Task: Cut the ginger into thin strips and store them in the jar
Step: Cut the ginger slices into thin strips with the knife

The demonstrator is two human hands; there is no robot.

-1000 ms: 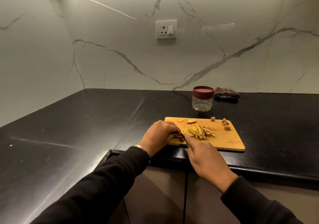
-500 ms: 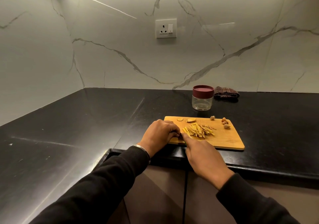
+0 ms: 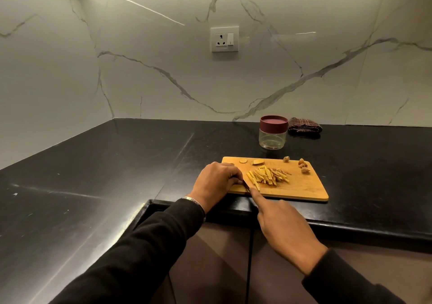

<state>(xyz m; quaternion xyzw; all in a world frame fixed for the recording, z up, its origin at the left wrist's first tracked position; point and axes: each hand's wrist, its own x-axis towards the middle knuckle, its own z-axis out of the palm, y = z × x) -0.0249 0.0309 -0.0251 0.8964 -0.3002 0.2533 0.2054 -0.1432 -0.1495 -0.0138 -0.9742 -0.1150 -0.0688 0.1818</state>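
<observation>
A wooden cutting board (image 3: 304, 186) lies at the counter's front edge. On its middle sits a pile of yellow ginger strips (image 3: 268, 177). My left hand (image 3: 217, 182) rests on the board's left end with its fingers curled down over a ginger piece that is mostly hidden. My right hand (image 3: 285, 228) grips a knife (image 3: 246, 185), index finger stretched along its back, the dark blade right beside my left fingertips. Two ginger slices (image 3: 258, 162) and small brown knobs (image 3: 304, 166) lie along the board's far edge. Behind the board stands a clear jar (image 3: 273, 137), empty, with its maroon lid on.
A folded dark checked cloth (image 3: 304, 127) lies right of the jar against the marble wall. A white socket (image 3: 224, 39) is on the wall above. The black counter (image 3: 117, 175) runs left round a corner, and cabinet doors lie below its front edge.
My right hand and the knife have shifted only slightly at the board's left end. My left hand has stayed where it was, as has the pile of strips.
</observation>
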